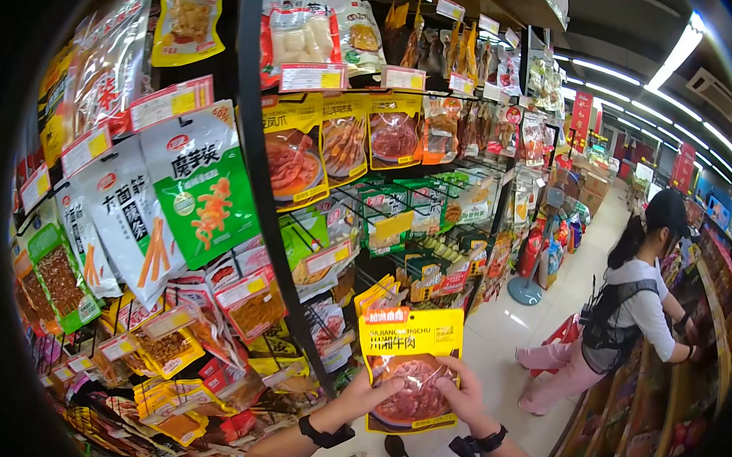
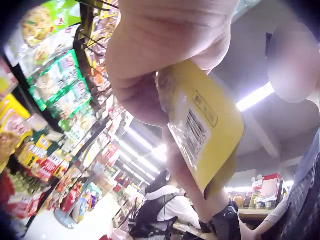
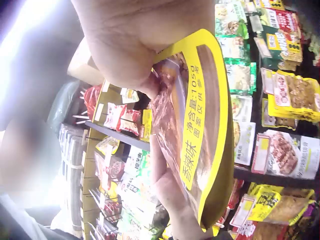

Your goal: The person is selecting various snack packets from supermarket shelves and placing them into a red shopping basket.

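Both hands hold up a yellow snack bag (image 1: 411, 335) with a red label at its top and a picture of reddish sliced meat. My left hand (image 1: 366, 396) grips its left edge, with the thumb laid over the front. On the opposite edge my right hand (image 1: 462, 393) grips it the same way. A barcode shows on the bag's yellow back (image 2: 216, 120) in the left wrist view. In the right wrist view, the lower front of the bag (image 3: 207, 130) carries printed characters and "105g".
Left and ahead, a black-framed rack (image 1: 252, 144) is hung with many snack bags, among them a green-and-white bag (image 1: 202, 186). A person (image 1: 634, 294) bends at the shelves on the right. A round-based stand (image 1: 525, 292) is on the aisle floor (image 1: 499, 346).
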A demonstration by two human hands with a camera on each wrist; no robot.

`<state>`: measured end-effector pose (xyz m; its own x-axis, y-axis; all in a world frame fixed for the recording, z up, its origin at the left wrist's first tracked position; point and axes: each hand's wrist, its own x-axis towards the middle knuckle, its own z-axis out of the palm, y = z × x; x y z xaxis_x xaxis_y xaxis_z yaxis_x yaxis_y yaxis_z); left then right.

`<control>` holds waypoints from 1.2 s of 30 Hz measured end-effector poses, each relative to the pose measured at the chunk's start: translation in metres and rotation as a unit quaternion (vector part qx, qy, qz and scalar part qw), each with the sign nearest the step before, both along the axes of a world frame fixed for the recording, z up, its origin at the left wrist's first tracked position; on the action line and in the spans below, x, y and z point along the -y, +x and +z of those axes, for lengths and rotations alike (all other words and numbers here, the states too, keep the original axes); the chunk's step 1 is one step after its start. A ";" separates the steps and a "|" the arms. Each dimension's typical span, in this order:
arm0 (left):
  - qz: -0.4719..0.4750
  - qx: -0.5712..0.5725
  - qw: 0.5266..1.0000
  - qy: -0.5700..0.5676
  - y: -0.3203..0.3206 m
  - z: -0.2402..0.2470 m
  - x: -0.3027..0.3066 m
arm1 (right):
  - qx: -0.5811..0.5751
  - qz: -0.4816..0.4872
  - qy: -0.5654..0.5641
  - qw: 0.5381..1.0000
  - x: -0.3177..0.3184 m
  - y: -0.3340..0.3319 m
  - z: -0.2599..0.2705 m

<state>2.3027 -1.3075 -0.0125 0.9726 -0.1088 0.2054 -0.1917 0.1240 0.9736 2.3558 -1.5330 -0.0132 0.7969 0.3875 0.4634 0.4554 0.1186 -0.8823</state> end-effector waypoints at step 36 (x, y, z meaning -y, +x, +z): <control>0.318 0.324 0.874 0.171 0.371 0.291 0.042 | 0.033 0.326 0.209 0.921 -0.029 0.454 0.274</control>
